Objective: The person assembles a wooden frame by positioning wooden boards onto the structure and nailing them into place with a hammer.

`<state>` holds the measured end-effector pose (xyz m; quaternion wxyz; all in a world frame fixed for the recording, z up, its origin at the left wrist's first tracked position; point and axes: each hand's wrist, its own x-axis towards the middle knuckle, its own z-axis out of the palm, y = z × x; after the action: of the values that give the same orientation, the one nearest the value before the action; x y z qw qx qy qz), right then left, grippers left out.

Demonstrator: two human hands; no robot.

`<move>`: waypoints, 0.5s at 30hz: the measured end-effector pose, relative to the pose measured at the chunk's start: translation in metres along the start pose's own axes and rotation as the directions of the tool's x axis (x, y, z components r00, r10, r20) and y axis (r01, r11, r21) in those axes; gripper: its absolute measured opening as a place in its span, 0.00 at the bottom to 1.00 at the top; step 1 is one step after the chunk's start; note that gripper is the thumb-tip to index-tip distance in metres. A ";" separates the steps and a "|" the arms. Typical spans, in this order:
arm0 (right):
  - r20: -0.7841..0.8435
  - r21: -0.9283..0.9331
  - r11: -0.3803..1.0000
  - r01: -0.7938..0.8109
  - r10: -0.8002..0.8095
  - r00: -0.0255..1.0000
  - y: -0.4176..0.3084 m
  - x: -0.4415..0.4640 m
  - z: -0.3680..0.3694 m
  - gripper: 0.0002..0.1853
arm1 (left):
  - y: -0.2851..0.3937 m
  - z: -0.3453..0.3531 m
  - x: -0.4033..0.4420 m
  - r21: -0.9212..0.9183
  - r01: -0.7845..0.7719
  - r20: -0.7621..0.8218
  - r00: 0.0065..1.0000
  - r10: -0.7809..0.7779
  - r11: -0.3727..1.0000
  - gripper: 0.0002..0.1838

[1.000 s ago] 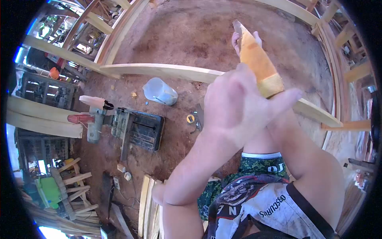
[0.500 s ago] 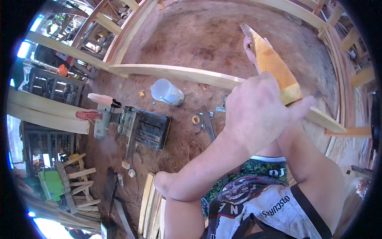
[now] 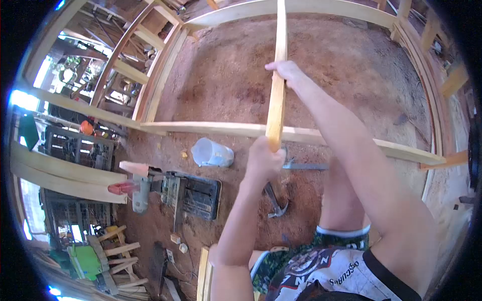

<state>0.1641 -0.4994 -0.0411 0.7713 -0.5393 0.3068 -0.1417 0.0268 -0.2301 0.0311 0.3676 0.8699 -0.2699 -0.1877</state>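
A long, light wooden strip (image 3: 277, 100) extends away from me, across the near rail of the timber frame, toward its far side. My left hand (image 3: 265, 159) is closed around its near end. Farther along, my right hand (image 3: 285, 71) grips the same strip, its thumb lying across the edge. Below my left hand a claw hammer (image 3: 273, 200) rests on the dirt floor. Just right of that hand is a flat metal tool with a blue part (image 3: 307, 166), also on the ground.
A timber frame rail (image 3: 216, 129) crosses in front of me. A whitish plastic bucket (image 3: 213, 153) lies tipped to my left. Beside it is a power tool with a black base (image 3: 201, 196). A bright green object (image 3: 86, 261) is among wood pieces at lower left.
The strip has swung from pointing up toward my face to stretching forward, away from me. Both hands have moved left with it, still gripping. The hammer and blue-ended tool show more fully.
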 end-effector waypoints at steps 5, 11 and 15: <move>-0.019 -0.178 0.984 0.022 -0.026 0.999 0.039 0.052 -0.032 0.21 | -0.036 0.072 0.048 0.001 0.003 -0.020 1.000 -0.003 1.000 0.11; -0.013 -0.096 0.995 0.037 -0.039 0.999 0.064 0.091 -0.047 0.23 | -0.066 0.107 0.092 0.369 -0.268 -0.202 0.912 0.358 0.890 0.13; -0.005 -0.020 0.990 0.138 -0.139 0.990 0.060 0.111 -0.050 0.32 | -0.066 0.107 0.118 0.248 -0.211 -0.145 0.957 0.252 0.946 0.13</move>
<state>0.2112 -0.5750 -0.1437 0.7531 -0.5665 0.2727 -0.1937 0.0850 -0.3215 -0.1037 0.3064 0.8818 -0.3570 -0.0336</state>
